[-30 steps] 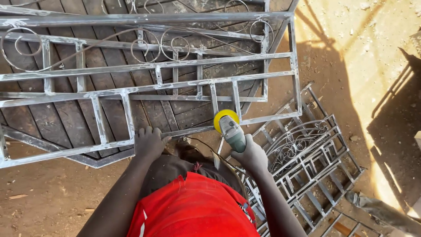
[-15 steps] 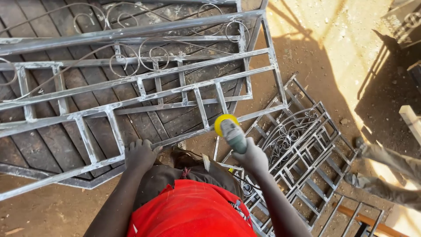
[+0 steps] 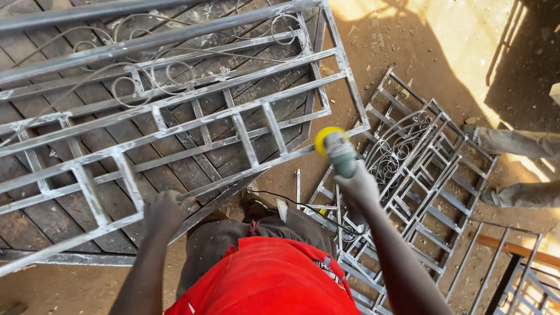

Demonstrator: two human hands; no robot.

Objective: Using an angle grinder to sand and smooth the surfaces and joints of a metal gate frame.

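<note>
Hands: rt grips yellow-disc grinder, lt on grey frame.

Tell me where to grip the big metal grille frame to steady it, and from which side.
Grip the metal grille frame on its bare near edge bar, from the person's side, probably where the left hand rests: a straight bar, no scrollwork, away from the grinder in the right hand.

The dirt ground carries everything. A large grey metal grille rests over dark wooden planks on the left. Beside its right corner, a stack of smaller scrollwork grilles lies flat on the ground, with a black cable running across the dirt.
</note>
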